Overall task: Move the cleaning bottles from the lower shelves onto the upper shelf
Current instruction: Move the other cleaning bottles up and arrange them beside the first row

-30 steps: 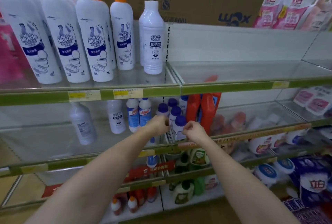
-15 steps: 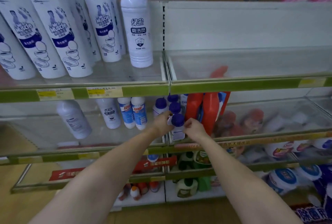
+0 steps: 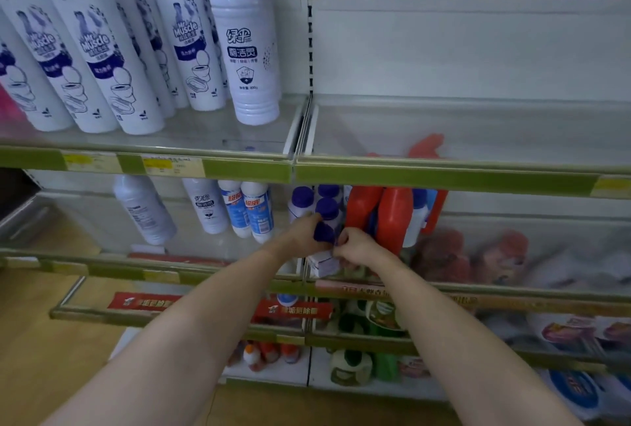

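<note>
My left hand (image 3: 300, 238) and right hand (image 3: 355, 248) both grasp a small smooth white plastic bottle (image 3: 322, 263) with a round purple cap (image 3: 323, 231), seemingly just above the front edge of the lower shelf (image 3: 218, 267), between my curled fingers.

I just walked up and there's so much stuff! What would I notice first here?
Probably both hands, left and right, gripping a small purple-capped bottle at the front of the second shelf. Next, the row of tall white toilet-cleaner bottles on the upper shelf at the left, and the bright red bottles just right of the hands.
</note>
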Demonstrator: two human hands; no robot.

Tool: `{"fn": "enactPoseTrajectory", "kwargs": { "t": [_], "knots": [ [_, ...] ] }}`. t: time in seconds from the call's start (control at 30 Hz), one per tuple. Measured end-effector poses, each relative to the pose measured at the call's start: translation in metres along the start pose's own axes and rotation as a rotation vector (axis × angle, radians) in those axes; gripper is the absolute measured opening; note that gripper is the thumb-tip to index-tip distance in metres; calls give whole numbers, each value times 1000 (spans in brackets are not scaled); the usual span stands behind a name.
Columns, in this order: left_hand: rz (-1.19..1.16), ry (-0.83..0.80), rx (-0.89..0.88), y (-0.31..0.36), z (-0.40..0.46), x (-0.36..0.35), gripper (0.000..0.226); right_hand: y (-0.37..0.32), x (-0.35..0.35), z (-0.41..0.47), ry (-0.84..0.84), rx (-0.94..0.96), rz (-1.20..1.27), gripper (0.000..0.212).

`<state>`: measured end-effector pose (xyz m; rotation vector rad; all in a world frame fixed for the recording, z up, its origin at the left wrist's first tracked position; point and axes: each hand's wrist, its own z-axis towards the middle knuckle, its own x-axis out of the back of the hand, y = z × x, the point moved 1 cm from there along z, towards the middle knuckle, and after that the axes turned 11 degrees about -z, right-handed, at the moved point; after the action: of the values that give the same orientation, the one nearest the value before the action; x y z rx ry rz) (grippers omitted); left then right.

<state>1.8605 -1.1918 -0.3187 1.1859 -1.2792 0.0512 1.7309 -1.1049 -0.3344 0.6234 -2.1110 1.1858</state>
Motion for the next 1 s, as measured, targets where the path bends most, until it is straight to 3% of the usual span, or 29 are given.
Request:
{"fn": "enactPoseTrajectory", "kwargs": {
  "t": [0.1,0.3,0.63,0.8,0.87,1.0],
  "knots": [
    [-64,50,32,-3,-3,1,36,-3,4,1,-30,38,-21,12],
    [-179,136,49,-15,-12,21,45,-14,7,-1,-12,81,-13,7],
    [-661,269,11,-54,-44,67,38,-66,10,-24,225,28,247,15],
    [-948,324,102,-84,-64,66,43,-90,-18,-35,227,-34,237,4],
    [-1036,337,163,-90,-75,66,34,-100,-31,-42,245,-61,239,9],
    [-1232,269,332,-110,-91,67,44,-117,-59,-56,256,-94,214,18]
  ]
}}
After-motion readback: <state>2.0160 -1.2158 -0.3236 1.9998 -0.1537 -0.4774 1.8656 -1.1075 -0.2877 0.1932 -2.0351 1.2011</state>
